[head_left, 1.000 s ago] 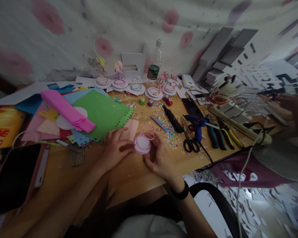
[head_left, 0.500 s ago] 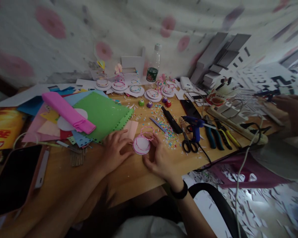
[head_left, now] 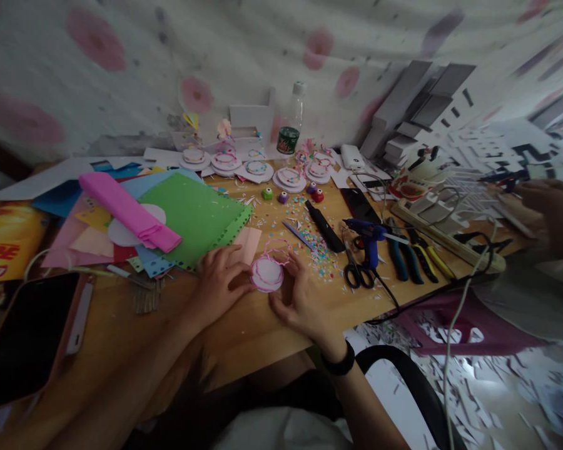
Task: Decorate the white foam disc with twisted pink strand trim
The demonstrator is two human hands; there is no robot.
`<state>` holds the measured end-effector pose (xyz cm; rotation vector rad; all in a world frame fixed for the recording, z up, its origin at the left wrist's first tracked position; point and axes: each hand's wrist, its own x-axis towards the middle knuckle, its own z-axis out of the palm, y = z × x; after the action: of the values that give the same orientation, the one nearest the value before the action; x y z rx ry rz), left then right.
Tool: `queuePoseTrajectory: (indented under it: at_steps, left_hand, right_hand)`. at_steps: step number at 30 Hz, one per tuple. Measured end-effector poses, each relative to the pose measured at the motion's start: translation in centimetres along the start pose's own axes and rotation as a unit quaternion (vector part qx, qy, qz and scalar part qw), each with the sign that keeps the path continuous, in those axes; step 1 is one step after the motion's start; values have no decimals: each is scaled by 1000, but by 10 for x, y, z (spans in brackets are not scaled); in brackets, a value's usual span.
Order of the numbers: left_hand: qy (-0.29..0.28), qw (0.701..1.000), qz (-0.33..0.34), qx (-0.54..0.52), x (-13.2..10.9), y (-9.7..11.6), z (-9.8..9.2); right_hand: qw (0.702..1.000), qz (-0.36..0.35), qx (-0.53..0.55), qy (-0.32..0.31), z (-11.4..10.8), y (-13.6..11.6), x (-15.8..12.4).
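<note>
A small round white disc with a pink rim and thin pink loops (head_left: pixel 267 273) lies on the wooden table (head_left: pixel 258 331). My left hand (head_left: pixel 218 281) rests on the table with its fingertips pressing the disc's left edge. From the right, my right hand (head_left: pixel 300 297) pinches the disc's lower right edge, thumb below and fingers above. A dark band is on my right wrist.
Green, pink and blue paper sheets (head_left: pixel 194 212) lie left. Scissors (head_left: pixel 356 269), a blue glue gun (head_left: pixel 368 234), pliers (head_left: pixel 403 253) and confetti lie right. Finished discs (head_left: pixel 288 178) and a bottle (head_left: pixel 291 122) stand behind. A phone (head_left: pixel 28 337) lies left. Another person's hand (head_left: pixel 551 209) is far right.
Both hands have stayed on the disc with only slight finger shifts. The view has moved a little.
</note>
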<state>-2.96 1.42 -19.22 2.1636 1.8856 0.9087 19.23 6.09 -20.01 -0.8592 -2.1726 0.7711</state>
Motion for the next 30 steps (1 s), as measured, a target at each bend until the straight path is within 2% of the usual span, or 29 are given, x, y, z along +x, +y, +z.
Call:
queuePoseTrajectory:
  at_steps: [22,30]
  left_hand:
    - [71,995,-34,-68,4,0,0]
    - [118,989,-88,-32,13,12,3]
  right_hand:
    - [1000,-15,-17,13,1,3,0]
    - [999,-8,-28,13,1,-1,0]
